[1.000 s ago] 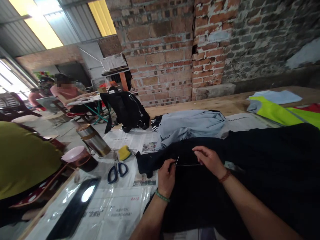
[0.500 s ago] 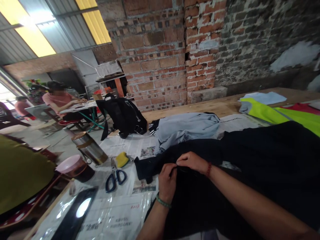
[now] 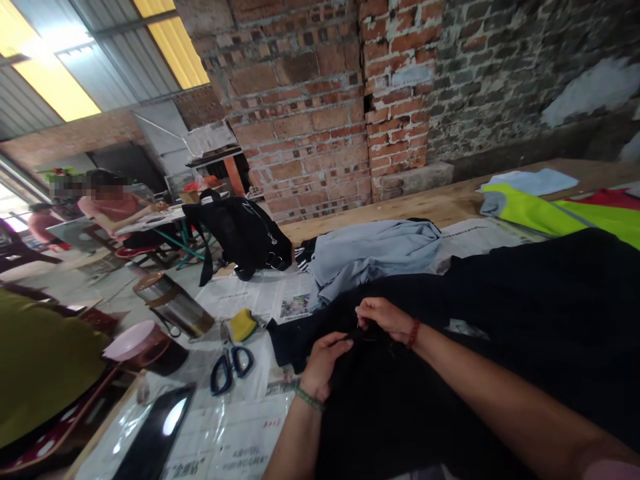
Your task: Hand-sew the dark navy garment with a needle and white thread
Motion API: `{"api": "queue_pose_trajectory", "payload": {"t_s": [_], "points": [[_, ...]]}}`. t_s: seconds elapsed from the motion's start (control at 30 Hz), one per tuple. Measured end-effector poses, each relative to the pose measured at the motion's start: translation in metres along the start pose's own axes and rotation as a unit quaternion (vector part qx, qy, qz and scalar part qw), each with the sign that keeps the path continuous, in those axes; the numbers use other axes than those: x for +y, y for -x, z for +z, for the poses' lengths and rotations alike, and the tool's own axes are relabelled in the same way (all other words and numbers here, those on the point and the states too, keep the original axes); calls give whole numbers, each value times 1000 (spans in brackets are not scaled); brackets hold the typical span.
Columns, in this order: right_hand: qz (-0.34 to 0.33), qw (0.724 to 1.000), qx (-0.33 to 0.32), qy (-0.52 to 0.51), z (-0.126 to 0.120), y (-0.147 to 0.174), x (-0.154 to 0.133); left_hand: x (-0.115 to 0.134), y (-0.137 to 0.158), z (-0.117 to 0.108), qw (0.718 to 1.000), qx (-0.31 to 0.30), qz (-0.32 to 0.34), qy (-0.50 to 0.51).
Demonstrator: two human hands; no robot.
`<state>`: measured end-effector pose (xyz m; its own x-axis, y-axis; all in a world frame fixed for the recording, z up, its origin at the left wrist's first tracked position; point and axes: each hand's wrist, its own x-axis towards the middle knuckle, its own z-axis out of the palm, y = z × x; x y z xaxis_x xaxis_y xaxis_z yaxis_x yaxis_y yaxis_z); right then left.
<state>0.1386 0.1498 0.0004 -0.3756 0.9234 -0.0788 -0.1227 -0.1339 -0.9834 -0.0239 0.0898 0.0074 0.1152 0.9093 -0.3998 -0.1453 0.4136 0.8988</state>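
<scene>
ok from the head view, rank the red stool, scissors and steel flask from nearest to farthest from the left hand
From the left hand:
1. Scissors: just to its left, on the newspaper.
2. Steel flask: farther left, beyond the scissors.
3. Red stool: across the floor, back left.

Needle [image 3: 359, 325] moved from left hand [image 3: 323, 363] to beneath right hand's [image 3: 384, 319] fingertips, right fingers now pinched together, previously spread.

Brick wall [image 3: 295, 117] bhnd wooden tbl [image 3: 460, 195], bright yellow roof panels [image 3: 179, 55] upper L.
</scene>
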Motion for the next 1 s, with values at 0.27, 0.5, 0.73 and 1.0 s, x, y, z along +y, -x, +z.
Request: {"api": "queue_pose_trajectory", "payload": {"t_s": [0.27,0.5,0.73,1.0], "points": [[18,996,31,-81,3,3,2,7,3,1,1000,-11,-14,18],[-17,997,15,-68,9,11,0,1,2,0,1000,10,3,18],[-2,999,-26,-44,5,15,3,-3,0,2,1000,18,5,13],[-19,999,-33,-33,0,15,4,4,4,2,1000,3,14,-23]]}}
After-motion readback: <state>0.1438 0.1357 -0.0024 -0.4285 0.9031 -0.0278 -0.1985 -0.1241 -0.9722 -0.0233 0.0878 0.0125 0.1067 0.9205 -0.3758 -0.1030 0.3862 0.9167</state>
